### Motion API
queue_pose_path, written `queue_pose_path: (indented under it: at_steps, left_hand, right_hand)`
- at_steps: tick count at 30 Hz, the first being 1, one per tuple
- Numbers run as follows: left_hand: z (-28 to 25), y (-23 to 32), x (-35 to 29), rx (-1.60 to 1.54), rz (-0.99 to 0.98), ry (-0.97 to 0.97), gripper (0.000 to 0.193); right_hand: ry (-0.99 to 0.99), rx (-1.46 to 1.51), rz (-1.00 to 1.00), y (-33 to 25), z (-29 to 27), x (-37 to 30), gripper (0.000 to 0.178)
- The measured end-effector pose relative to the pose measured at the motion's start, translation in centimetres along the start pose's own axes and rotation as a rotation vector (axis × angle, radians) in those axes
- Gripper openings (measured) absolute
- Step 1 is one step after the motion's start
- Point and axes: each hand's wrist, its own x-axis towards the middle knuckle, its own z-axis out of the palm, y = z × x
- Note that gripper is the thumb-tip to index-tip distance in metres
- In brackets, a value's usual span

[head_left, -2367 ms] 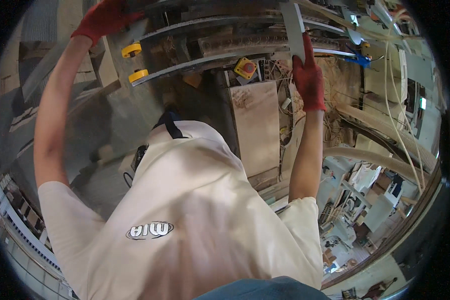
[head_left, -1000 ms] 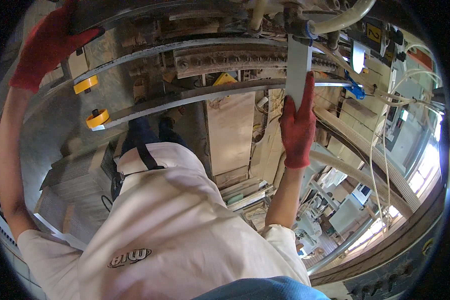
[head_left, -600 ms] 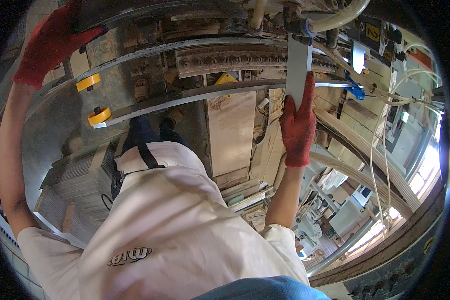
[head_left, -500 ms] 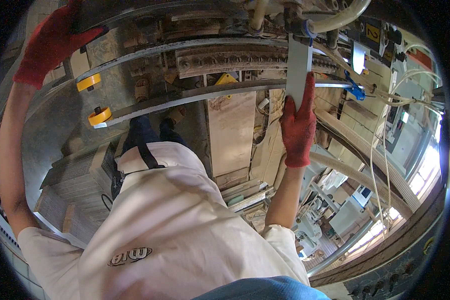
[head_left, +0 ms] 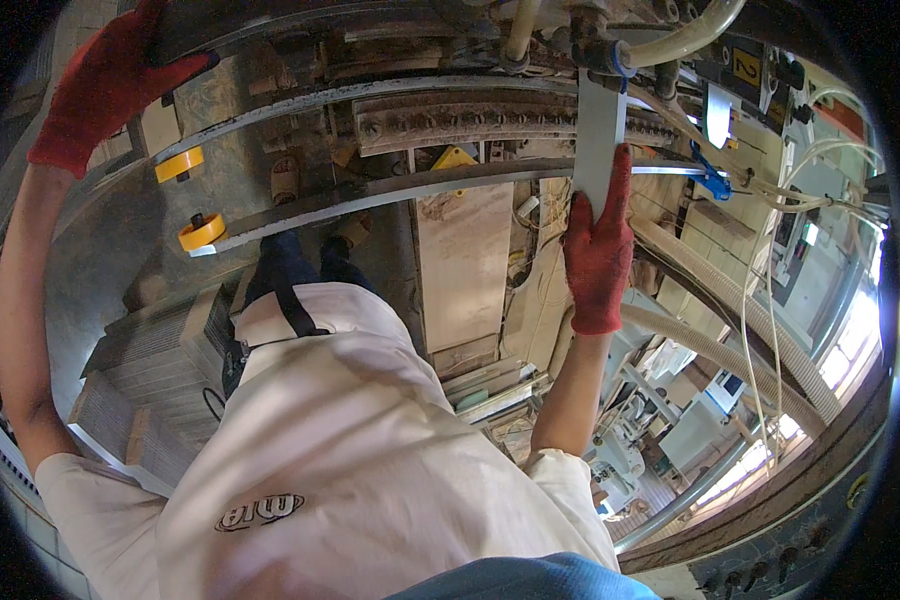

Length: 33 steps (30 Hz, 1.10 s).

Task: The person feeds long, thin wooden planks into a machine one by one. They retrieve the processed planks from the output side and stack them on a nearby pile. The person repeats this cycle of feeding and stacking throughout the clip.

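My left hand (head_left: 95,95), in a red glove, is raised at the far upper left. Its thumb stretches right along the lower edge of a long dark board (head_left: 240,30), whose end sits between thumb and fingers; the fingertips run out of view. My right hand (head_left: 600,255), also red-gloved, is right of the middle, around the lower end of a grey flat bar (head_left: 597,135). Its thumb lies at the bar's left edge, and the index finger points up along the right edge. Two metal rails (head_left: 370,187) cross below the board, with yellow rollers (head_left: 202,232) at their left ends.
Pipe fittings and a pale hose (head_left: 685,40) are above the grey bar. Ribbed ducts (head_left: 770,330) and thin cables hang at the right. Stacked panels (head_left: 155,360) stand on the floor at the left. A blue clamp-like part (head_left: 710,180) is at the rails' right end.
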Motion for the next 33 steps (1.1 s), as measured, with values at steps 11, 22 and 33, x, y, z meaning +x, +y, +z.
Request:
queue_pose_path:
  at_steps: [11, 22, 33]
  left_hand:
    - [0.1, 0.0, -0.3, -0.071, -0.061, 0.021, 0.067]
    - [-1.8, 2.8, -0.2, -0.290, -0.215, -0.080, 0.073]
    - [-0.3, 0.4, -0.1, -0.108, -0.015, 0.015, 0.065]
  right_hand:
    - [-0.065, 0.022, 0.057, -0.8, -0.5, 0.1, 0.073]
    - [0.015, 0.023, -0.033, -0.1, 0.1, 0.0, 0.073]
    - [0.017, 0.038, -0.049, 0.0, 0.0, 0.0, 0.074]
